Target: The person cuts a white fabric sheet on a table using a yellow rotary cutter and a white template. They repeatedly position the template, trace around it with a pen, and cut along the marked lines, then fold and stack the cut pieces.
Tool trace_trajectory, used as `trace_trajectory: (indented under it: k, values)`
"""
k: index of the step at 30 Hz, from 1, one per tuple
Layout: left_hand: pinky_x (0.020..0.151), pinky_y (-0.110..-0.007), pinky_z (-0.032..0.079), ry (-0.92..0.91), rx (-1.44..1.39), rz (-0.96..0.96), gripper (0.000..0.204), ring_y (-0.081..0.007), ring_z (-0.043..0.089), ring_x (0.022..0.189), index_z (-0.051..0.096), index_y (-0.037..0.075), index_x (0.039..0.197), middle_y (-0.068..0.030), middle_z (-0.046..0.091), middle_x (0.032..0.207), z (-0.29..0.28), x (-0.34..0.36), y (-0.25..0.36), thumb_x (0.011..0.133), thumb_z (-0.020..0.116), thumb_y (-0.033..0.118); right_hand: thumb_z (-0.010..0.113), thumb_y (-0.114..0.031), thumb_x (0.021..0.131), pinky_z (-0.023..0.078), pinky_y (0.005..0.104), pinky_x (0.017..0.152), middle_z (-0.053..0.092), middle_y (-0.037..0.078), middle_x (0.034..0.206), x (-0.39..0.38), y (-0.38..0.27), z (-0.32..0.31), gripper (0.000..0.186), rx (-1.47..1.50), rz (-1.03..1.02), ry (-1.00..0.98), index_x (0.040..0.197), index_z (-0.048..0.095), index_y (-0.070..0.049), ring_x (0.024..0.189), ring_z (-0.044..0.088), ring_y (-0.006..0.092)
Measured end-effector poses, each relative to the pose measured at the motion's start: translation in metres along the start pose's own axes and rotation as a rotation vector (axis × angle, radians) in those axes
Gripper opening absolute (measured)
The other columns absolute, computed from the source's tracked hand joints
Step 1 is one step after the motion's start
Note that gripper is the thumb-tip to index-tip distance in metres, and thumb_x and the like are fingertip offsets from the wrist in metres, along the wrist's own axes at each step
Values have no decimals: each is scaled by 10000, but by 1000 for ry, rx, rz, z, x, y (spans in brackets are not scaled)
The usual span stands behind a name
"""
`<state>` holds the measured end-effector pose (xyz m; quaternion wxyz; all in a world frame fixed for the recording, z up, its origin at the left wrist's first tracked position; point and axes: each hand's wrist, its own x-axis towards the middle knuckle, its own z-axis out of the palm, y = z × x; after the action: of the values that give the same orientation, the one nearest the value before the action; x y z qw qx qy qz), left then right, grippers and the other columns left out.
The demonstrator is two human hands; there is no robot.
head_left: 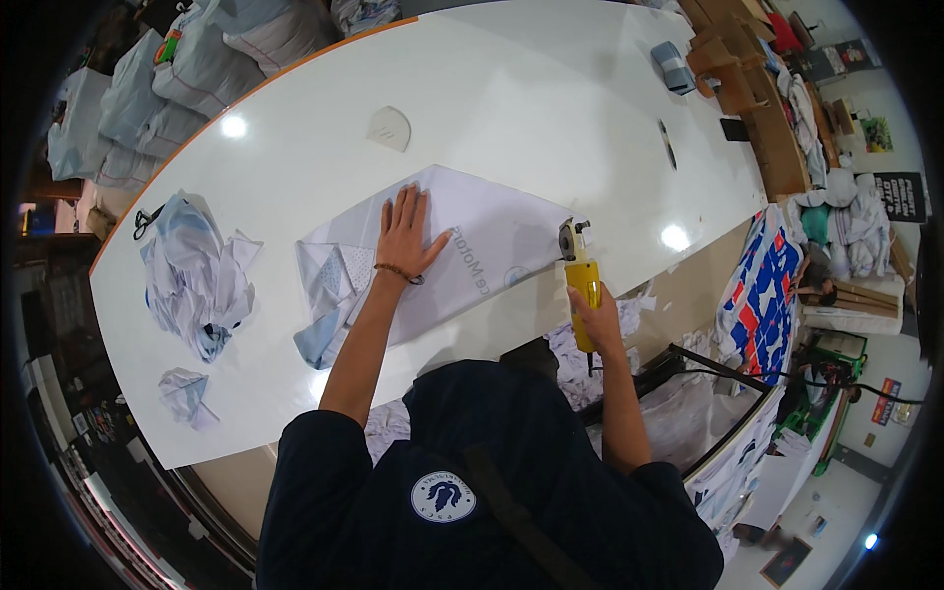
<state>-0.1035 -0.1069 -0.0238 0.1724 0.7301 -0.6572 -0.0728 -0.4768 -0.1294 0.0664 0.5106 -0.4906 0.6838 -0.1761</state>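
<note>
A light grey printed fabric piece (pixel 472 216) lies on the white table (pixel 551 98), its left part folded to show dotted pale-blue layers (pixel 324 285). My left hand (pixel 408 231) lies flat on it, fingers slightly spread, with a beaded bracelet at the wrist. My right hand (pixel 595 315) grips a yellow electric rotary cutter (pixel 584 280) upright at the fabric's right tip, with its round blade head over the edge.
Crumpled fabric (pixel 197 275), a smaller scrap (pixel 187 393) and scissors (pixel 146 224) lie left. A clear template (pixel 388 128), grey folded item (pixel 674 69) and pen-like tool (pixel 667 145) lie farther back. Stuffed sacks (pixel 177 88), cardboard boxes (pixel 777 157) and an open-framed scrap bin (pixel 688 413) surround the table.
</note>
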Motion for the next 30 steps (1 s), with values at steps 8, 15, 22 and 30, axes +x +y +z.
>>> trace_trajectory:
  k: [8,15,22,30]
  values:
    - [1236,-537,149,5,9,2,847,-349,218,1512,338,18,1530,-186,269,1619,3,-1,-3,935,562,579,736,-324,913,517,302,507,609,50,785,6,2,14,360,17,-55,34,1045,610,-13,587,605,135]
    - [1235,-538,146,-12,6,-4,871,-345,216,1514,314,9,1535,-189,256,1623,2,-1,-3,925,576,572,722,-340,921,522,310,471,589,61,776,8,-7,29,382,62,-29,88,1059,593,-8,561,607,152]
    - [1234,-538,148,-1,-13,-1,880,-345,211,1515,309,5,1538,-188,251,1626,1,-2,-4,916,596,558,712,-351,929,514,312,461,580,60,760,9,-17,39,377,131,23,115,1043,579,-17,524,594,159]
    - [1235,-535,154,4,-19,1,874,-342,212,1516,321,-6,1530,-186,261,1624,2,-3,-6,921,590,561,699,-346,939,512,315,455,571,51,749,14,-27,48,355,176,51,142,1012,572,-23,521,587,159]
